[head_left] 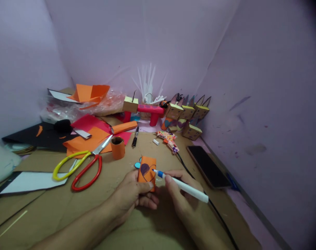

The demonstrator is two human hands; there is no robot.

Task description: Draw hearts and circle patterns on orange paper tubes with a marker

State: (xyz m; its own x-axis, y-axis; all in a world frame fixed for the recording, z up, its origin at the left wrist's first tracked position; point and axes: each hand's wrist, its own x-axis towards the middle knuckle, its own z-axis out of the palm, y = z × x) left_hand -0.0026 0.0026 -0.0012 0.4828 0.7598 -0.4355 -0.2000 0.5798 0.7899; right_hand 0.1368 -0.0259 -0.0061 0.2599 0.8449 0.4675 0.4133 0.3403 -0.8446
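Observation:
In my left hand (137,192) is a small orange paper-covered piece (147,180), gripped between thumb and fingers. Its face bears a filled purple heart and the dark outline of another heart beside it. My right hand (182,191) closes around a white marker (190,190) with a blue collar, its tip at the outlined heart. Whether the tip touches the paper is hard to tell. A blue rounded shape (137,165) shows just behind the orange piece's upper left edge.
Scissors (95,151) lie open at left near orange paper (85,142) and an orange tube (118,148). A glue gun (171,140) trails a black cord past my right hand. A phone (207,166) lies at right. Cardboard animal figures (193,131) and white sticks (147,81) stand behind.

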